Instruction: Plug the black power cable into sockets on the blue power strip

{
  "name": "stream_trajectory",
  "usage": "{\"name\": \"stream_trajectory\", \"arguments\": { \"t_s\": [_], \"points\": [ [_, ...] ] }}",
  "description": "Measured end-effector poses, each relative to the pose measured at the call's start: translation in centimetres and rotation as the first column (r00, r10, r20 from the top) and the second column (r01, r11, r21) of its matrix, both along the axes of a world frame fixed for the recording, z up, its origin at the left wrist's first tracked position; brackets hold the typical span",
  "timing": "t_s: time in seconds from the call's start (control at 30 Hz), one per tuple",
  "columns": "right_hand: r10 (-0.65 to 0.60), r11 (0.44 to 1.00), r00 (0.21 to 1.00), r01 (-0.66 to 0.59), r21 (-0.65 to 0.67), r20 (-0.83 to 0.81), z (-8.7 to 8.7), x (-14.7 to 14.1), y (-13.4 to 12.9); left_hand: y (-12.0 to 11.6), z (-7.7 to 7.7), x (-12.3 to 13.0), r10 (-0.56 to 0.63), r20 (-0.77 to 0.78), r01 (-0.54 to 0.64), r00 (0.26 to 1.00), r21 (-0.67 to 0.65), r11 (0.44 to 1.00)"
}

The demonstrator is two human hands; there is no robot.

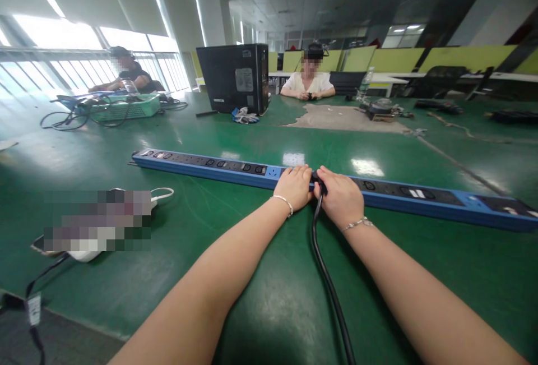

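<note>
A long blue power strip [205, 172] with black socket faces lies across the green table, running from the left to the right edge of view. My left hand [295, 186] is closed over its middle, fingers on the top and near side. Beside it, my right hand [341, 195] grips a black plug [316, 176] at the strip's top face. From that plug a black cable [325, 264] runs down between my forearms toward the bottom of the view. Fingers hide most of the plug, so how far it sits in a socket cannot be seen.
A pixelated item beside a white power block [86, 254] lies at left on the green table [269, 297]. Farther back are a green basket [138, 108] with cables, a black computer case [229, 79], gloves [245, 116] and a bottle [368, 80]. Two people sit beyond.
</note>
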State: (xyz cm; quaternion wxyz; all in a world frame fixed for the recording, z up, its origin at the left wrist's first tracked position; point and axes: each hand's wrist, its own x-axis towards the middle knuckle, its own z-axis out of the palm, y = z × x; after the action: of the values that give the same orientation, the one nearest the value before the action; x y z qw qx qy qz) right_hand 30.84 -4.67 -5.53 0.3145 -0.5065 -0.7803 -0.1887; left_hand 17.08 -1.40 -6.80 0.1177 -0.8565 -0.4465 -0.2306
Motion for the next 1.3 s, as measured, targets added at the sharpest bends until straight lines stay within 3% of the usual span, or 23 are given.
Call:
{"name": "stream_trajectory", "arguments": {
  "t_s": [0.2,0.43,0.63,0.77,1.3],
  "points": [
    [-0.016,0.999,0.999,0.015,-0.032,-0.043,-0.2,0.0,-0.3,-0.4,-0.4,0.1,0.017,0.059,-0.019,0.998,0.032,0.999],
    [-0.033,0.998,0.978,0.021,-0.059,-0.204,-1.2,-0.4,0.4,-0.6,-0.5,0.1,0.025,0.095,-0.028,0.995,0.024,0.999],
    [-0.228,0.957,0.953,0.182,-0.225,-0.198,-0.5,-0.9,0.9,-0.5,-0.3,0.3,0.056,0.125,-0.053,0.991,-0.03,0.998],
    [-0.265,0.936,0.949,0.211,-0.281,-0.171,0.1,-1.2,0.9,-0.7,-0.1,0.3,0.056,0.121,-0.05,0.991,-0.046,0.998],
    [-0.236,0.961,0.928,0.18,-0.209,-0.287,-0.9,-1.7,1.0,-0.9,0.2,0.3,0.06,0.116,-0.055,0.991,-0.046,0.997]
  ]
}}
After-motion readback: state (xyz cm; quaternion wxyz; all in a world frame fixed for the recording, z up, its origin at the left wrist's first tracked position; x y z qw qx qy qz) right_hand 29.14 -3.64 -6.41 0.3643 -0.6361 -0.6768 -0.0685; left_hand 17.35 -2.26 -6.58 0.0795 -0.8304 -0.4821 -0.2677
